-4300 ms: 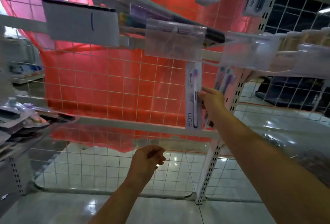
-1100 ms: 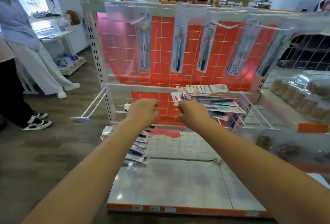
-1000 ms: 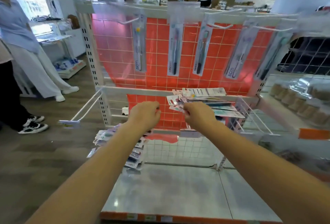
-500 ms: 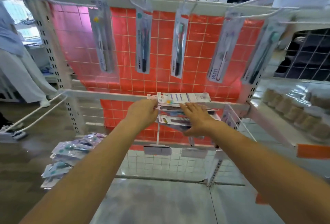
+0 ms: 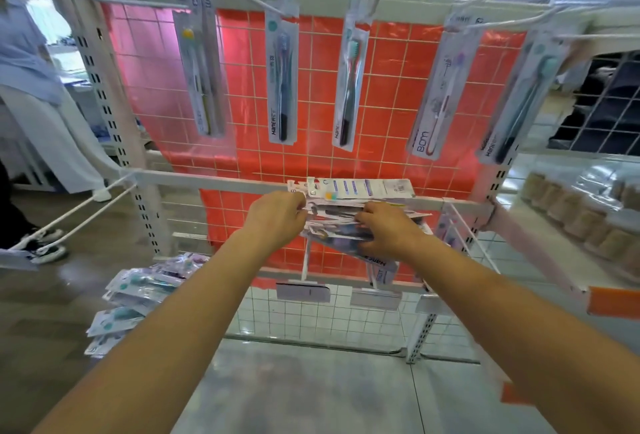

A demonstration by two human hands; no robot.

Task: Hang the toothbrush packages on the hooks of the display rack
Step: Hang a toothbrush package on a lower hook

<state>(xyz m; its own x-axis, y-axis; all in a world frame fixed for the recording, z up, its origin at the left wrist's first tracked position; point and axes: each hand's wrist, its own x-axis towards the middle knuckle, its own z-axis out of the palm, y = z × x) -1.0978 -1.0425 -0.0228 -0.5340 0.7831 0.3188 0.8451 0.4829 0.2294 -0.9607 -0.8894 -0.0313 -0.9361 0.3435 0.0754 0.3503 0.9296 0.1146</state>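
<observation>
A fanned stack of toothbrush packages (image 5: 353, 206) is held in front of the rack's middle bar (image 5: 207, 180). My left hand (image 5: 277, 217) pinches the stack's left end. My right hand (image 5: 388, 231) lies on top of the stack with its fingers curled round the packages. Several packages hang from the top row of hooks, among them a yellow-headed one (image 5: 201, 77), a dark one (image 5: 282, 80) and a BOM one (image 5: 434, 97). Below my hands a white hook with a price tag (image 5: 303, 291) carries no package. More packages (image 5: 138, 295) lie piled at the lower left.
A long white hook arm (image 5: 69, 222) juts out at the left. A person in light clothes (image 5: 31, 87) stands beyond it. A shelf of bagged goods (image 5: 581, 215) runs along the right. The grey base shelf (image 5: 311, 392) lies beneath my arms.
I have moved closer to the rack, and both hands have risen with the stack to the middle bar. My right hand's fingers have curled over the packages.
</observation>
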